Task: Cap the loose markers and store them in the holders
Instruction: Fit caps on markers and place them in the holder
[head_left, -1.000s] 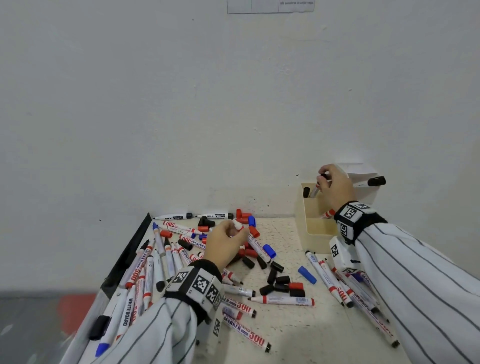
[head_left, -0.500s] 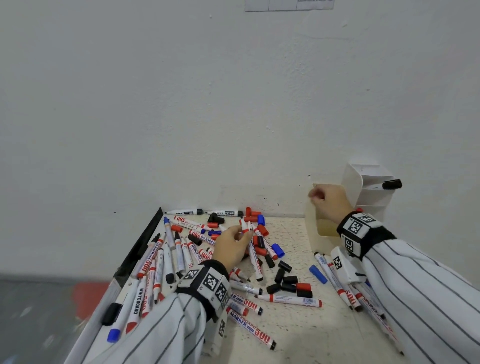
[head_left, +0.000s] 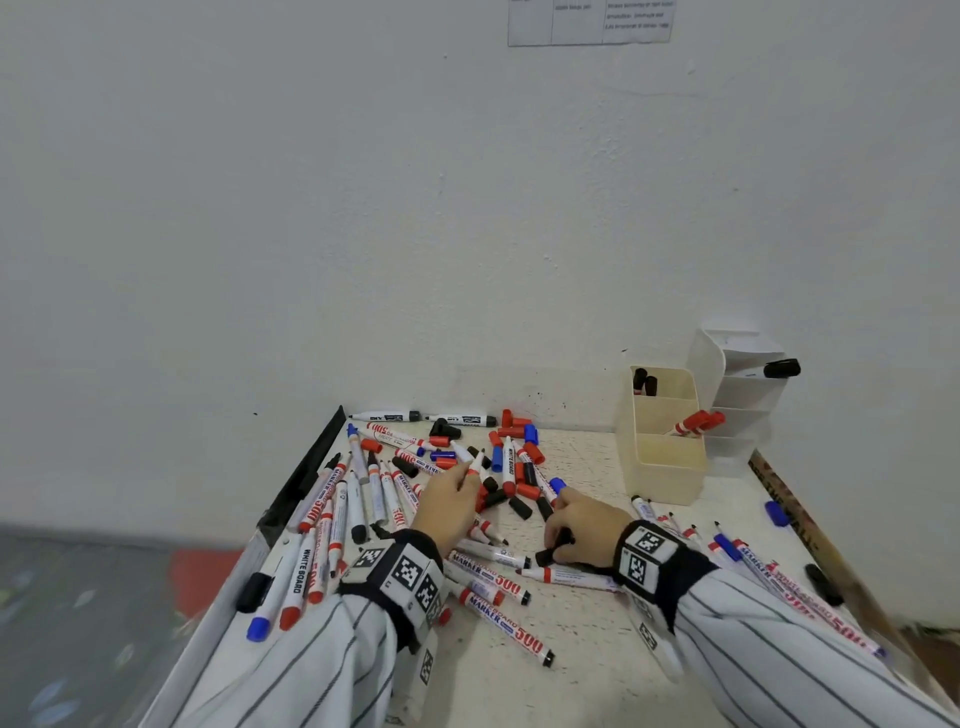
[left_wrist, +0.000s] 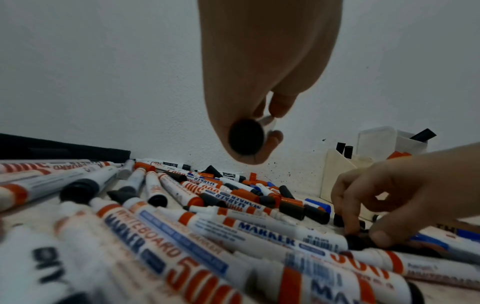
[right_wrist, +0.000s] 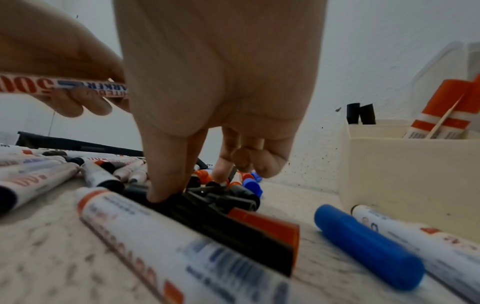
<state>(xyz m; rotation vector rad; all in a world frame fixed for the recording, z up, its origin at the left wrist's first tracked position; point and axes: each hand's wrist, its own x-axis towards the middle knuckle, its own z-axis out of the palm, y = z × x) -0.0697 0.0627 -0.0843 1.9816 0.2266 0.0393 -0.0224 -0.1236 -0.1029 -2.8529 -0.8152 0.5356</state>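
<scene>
Many loose whiteboard markers (head_left: 488, 577) and red, black and blue caps (head_left: 519, 506) lie scattered on the speckled table (head_left: 582, 639). My left hand (head_left: 467, 475) grips an uncapped white marker (head_left: 475, 462) above the pile; in the left wrist view its black rear end (left_wrist: 246, 139) faces the camera. My right hand (head_left: 558, 551) is down on the table, thumb and finger pinching a black cap (head_left: 545, 557), also seen as the black cap (right_wrist: 168, 202) under the thumb. A cream holder (head_left: 670, 467) has two black-capped and two red-capped markers in it.
A white tiered holder (head_left: 727, 395) stands behind the cream one with a black marker (head_left: 779, 368) sticking out. More markers (head_left: 753, 566) lie right of my right wrist. A black strip (head_left: 306, 473) edges the table's left side. The wall is close behind.
My right hand has left the cream holder and come down to the caps at the table's middle. My left hand keeps holding its marker, slightly lower.
</scene>
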